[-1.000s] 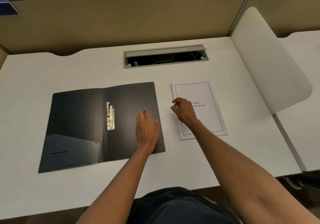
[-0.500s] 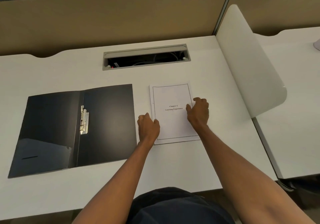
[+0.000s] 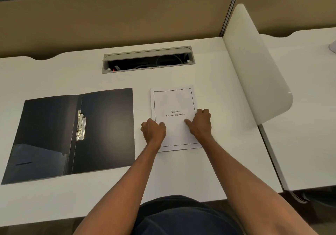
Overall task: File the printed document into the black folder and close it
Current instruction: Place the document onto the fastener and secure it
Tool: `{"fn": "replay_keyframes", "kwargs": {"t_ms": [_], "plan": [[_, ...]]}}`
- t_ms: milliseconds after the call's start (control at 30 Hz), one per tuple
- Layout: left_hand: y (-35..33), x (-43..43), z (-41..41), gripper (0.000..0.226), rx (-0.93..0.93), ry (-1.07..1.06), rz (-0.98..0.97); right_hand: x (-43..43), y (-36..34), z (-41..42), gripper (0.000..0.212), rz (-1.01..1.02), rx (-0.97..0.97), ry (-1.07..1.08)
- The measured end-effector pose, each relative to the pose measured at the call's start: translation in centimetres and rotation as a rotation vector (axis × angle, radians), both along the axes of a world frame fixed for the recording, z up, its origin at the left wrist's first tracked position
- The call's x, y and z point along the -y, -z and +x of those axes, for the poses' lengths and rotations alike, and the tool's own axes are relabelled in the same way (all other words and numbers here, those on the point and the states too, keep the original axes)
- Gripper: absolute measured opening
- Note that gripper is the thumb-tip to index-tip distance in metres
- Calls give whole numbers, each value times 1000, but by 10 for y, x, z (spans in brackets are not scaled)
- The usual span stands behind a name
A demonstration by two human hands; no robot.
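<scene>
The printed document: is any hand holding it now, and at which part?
Both hands are on the printed document: left hand at its left edge, right hand at its right edge. It lies flat, unlifted.

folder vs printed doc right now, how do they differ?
The black folder lies spread open, untouched; the printed document is a closed white stack with the left hand and right hand on its lower edges. The folder spans wider than the document. Both lie flat on the desk.
</scene>
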State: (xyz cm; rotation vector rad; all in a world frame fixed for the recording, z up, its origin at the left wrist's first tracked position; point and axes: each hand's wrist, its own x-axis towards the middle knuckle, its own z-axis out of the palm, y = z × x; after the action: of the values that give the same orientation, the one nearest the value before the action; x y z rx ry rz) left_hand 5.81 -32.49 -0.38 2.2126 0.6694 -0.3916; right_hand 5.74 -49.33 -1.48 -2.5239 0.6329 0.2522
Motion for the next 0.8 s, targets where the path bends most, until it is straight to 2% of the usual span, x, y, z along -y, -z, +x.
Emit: {"fn": "replay_keyframes", "kwargs": {"t_ms": [167, 233, 300, 400, 533, 633, 800], "plan": [[1, -3, 9, 29, -43, -125, -135, -4, 2, 1, 58, -120, -41, -40], [2, -8, 12, 16, -25, -152, -206, -6, 2, 3, 59, -132, -50, -41], [3, -13, 17, 34, -33, -179, -298, -7, 1, 3, 61, -146, -59, -49], [5, -24, 19, 36, -39, -200, -413, -8, 0, 3, 62, -161, -63, -54], [10, -43, 20, 14, -26, -210, -493, -9, -1, 4, 62, -173, -70, -55], [13, -51, 22, 9, -61, -259, -601, -10, -1, 3, 64, -178, -70, -56], [10, -60, 26, 18, -137, -217, -703, -10, -2, 3, 64, -189, -79, -54]]}}
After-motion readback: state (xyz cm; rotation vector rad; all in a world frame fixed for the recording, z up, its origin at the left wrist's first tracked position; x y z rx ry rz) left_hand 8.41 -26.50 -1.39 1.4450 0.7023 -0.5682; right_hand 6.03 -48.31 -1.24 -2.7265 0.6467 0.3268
